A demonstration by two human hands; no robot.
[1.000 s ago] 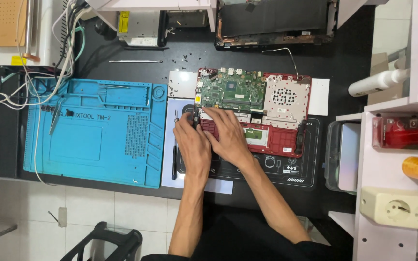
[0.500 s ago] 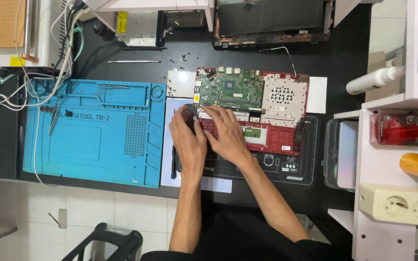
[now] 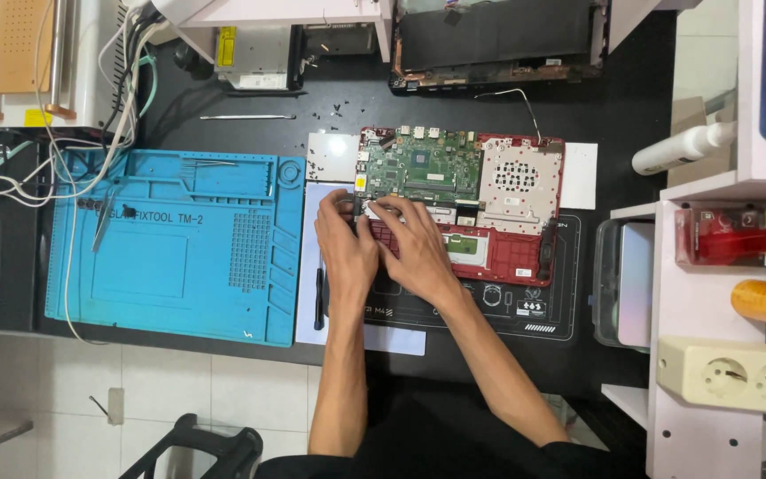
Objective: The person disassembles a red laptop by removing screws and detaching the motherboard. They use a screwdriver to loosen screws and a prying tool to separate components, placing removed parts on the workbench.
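**Two hands on the open laptop**

Both hands sit a little higher and closer together than a moment ago, right at the left edge of the open red laptop (image 3: 489, 208). Left hand (image 3: 346, 244) lies flat with its fingers curled over that edge — whether it pinches anything, I cannot tell, since the fingertips are hidden. Right hand (image 3: 411, 248) rests just beside it, touching it, with fingers spread and pressed down on the laptop's insides near the green circuit board (image 3: 418, 168).

The laptop lies with its inside parts showing, partly on a black work mat (image 3: 489, 310) on the dark table (image 3: 347, 93). A black tool (image 3: 319, 297) lies on a white sheet (image 3: 312, 266) just left of the left wrist. Further left is a big blue mat (image 3: 170, 248) with white cables (image 3: 11, 182) running over its corner. Another opened black laptop shell (image 3: 498, 40) sits at the far edge — well apart from the hands. On the right stands a white shelf (image 3: 693, 302) with a cream plug socket (image 3: 733, 377).
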